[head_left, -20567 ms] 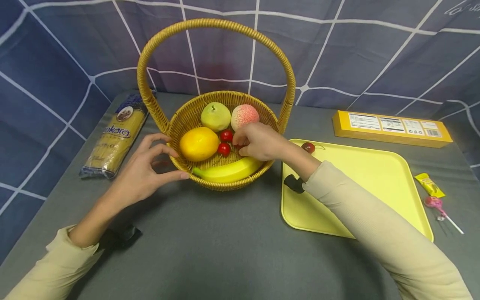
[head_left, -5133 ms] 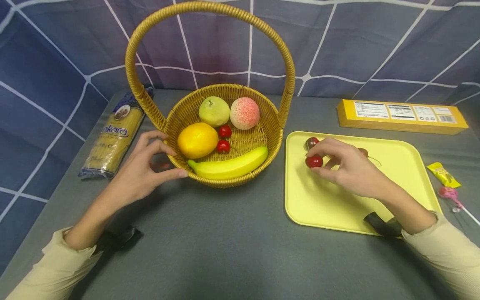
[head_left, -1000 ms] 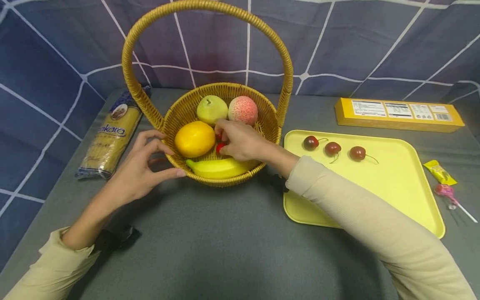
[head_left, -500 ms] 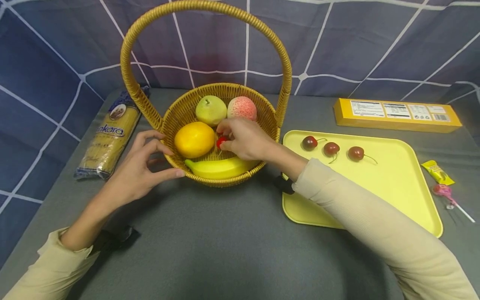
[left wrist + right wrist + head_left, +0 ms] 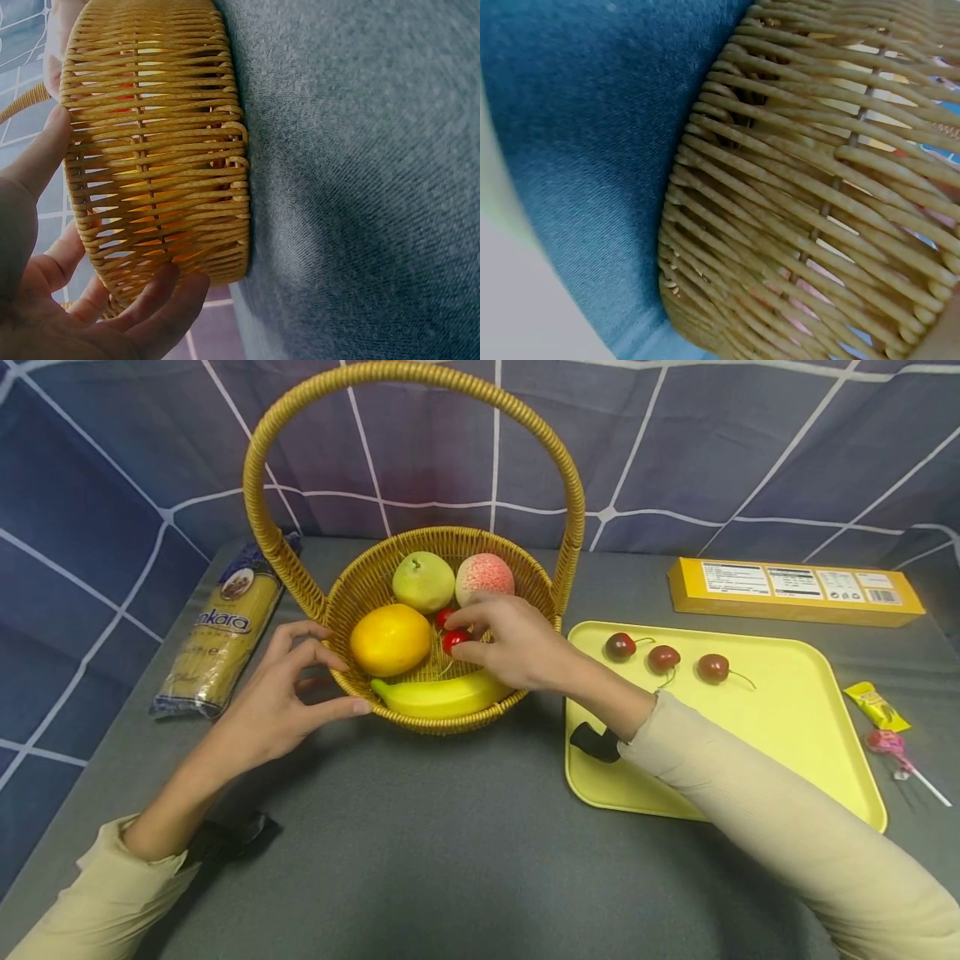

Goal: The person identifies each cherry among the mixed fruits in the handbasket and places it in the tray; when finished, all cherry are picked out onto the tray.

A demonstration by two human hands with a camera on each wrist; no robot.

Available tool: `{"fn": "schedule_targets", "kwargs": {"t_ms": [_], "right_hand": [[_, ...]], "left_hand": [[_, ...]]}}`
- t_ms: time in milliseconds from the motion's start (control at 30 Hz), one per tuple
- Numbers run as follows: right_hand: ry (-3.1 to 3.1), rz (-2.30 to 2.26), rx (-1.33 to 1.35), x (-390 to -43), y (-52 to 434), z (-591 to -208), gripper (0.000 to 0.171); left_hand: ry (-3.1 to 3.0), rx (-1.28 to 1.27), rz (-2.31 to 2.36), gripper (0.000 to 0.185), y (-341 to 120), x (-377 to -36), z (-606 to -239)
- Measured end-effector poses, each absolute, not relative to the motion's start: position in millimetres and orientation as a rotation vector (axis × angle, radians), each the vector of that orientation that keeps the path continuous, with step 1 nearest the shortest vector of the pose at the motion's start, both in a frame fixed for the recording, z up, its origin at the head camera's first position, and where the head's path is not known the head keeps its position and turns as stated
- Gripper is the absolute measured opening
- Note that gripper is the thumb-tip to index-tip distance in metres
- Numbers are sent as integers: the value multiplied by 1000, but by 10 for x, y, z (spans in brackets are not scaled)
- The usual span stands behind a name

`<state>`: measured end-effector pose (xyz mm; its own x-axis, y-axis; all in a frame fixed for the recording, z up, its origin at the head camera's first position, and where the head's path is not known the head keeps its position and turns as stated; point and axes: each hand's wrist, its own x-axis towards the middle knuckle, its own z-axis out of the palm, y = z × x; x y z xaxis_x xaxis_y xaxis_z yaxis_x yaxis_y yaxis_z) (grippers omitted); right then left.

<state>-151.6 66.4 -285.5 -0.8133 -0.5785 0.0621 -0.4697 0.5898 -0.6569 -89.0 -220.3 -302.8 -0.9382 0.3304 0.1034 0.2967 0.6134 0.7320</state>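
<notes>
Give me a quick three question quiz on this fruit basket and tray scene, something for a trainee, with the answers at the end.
1. How many cherries lie on the yellow tray?
2. True or false: the right hand pinches a red cherry inside the wicker basket.
3. Multiple choice: the left hand A) holds the banana, B) touches the basket's outer wall, C) rests on the pasta packet.

Key
1. Three: one, a second and a third, in a row near the tray's far edge.
2. True; another cherry lies just behind it.
3. B; its fingers lie against the weave.
</notes>
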Motion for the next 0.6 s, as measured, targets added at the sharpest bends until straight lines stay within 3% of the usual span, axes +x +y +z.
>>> {"fn": "schedule_targets", "kwargs": {"t_ms": [600], "right_hand": [[2601, -1523, -875, -1118, 1155, -2809, 22]], "left_hand": [[2800, 594, 1222, 36, -2194, -861, -3049]]}}
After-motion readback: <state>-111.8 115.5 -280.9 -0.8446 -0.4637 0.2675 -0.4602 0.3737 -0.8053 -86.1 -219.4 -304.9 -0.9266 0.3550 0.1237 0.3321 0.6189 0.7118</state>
